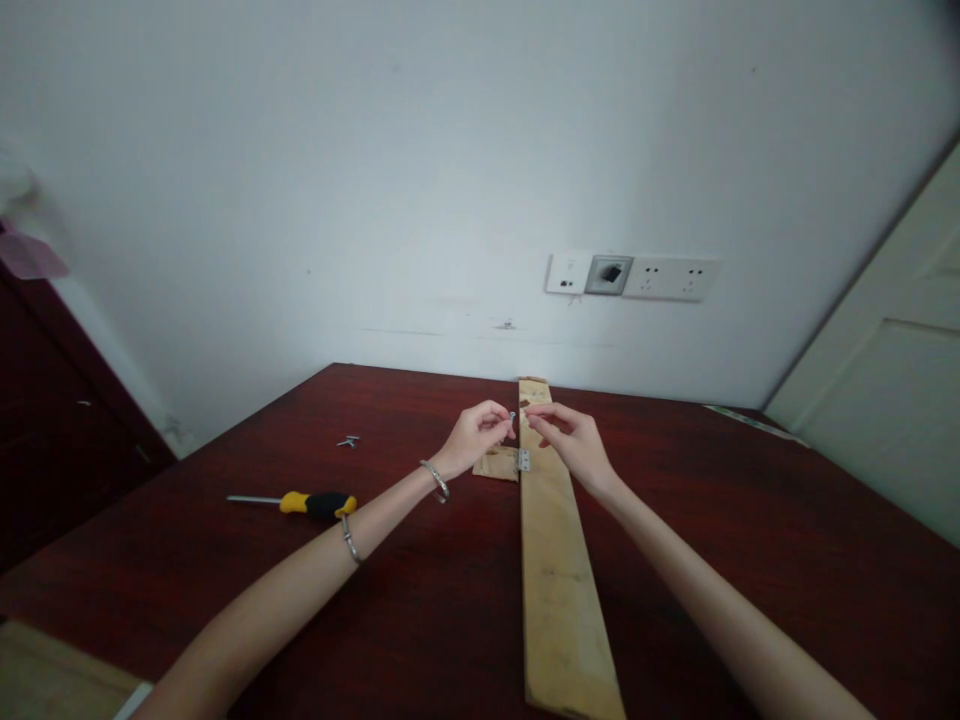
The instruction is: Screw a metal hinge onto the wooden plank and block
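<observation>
My left hand pinches a small silvery screw between thumb and fingertips, above the long wooden board's left edge. Just right of it, my right hand is closed in a pinch over the board; whatever is between its fingertips, if anything, is too small to make out. Beneath both hands lies the long wooden board, running from the table's near side toward the wall. A short wooden piece butts against its left side, partly hidden by my left hand. A metal hinge sits where the two pieces meet.
A yellow and black screwdriver lies left of my left forearm, its shaft pointing left. Beyond it are several loose screws. The dark red table meets a white wall carrying sockets. A pale door stands at the right.
</observation>
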A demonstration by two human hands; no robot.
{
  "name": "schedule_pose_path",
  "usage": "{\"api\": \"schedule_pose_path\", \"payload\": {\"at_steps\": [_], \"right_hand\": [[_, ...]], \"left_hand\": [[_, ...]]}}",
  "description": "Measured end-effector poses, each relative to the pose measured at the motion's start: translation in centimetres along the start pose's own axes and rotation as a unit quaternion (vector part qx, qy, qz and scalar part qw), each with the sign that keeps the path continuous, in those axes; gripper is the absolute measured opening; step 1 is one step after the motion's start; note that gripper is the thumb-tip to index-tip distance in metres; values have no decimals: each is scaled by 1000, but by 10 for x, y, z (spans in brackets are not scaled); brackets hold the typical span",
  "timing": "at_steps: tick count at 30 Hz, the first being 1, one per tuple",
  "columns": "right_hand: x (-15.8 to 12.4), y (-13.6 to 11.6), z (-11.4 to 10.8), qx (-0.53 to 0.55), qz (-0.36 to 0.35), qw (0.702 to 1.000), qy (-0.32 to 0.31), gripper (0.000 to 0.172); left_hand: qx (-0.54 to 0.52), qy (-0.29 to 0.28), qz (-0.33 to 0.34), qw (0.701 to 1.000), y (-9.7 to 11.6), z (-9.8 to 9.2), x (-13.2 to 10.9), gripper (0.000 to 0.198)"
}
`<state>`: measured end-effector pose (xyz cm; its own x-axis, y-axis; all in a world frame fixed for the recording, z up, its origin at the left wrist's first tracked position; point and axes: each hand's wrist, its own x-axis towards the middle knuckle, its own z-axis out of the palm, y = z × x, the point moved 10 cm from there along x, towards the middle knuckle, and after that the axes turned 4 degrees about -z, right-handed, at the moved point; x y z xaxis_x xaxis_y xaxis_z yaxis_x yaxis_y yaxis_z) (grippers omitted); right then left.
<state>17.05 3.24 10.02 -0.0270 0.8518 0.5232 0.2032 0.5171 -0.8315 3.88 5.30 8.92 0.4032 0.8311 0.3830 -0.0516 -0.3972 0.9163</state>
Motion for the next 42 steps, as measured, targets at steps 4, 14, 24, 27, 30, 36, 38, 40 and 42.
{"api": "schedule_pose_path", "payload": {"at_steps": [4,14,24,27,30,36,38,40,42], "right_hand": [[1,7,6,-4,-1,1000,-27,26],[-3,16,18,-4,13,998,-63,25],[-3,27,21,3,35,998,-53,27],[-5,31,21,22,61,997,-38,30],[-7,32,21,45,83,995,-29,32],[-8,27,23,69,67,995,-29,28],[-7,26,22,61,56,996,-25,26],[-6,26,21,53,51,997,-21,25],[-6,26,20,48,48,998,-17,26]], "left_hand": [[-28,-7,-15,999,-7,5,-3,20],[-101,18,-53,993,-21,3,-11,23],[-346,102,-146,921,-55,-1,-17,13],[-386,104,-166,901,-58,3,-19,8],[-411,100,-175,889,-59,7,-20,6],[-430,82,-172,883,-60,14,-21,6],[-431,76,-174,882,-61,16,-22,7],[-427,67,-173,885,-60,19,-23,7],[-417,56,-171,891,-59,22,-23,8]]}}
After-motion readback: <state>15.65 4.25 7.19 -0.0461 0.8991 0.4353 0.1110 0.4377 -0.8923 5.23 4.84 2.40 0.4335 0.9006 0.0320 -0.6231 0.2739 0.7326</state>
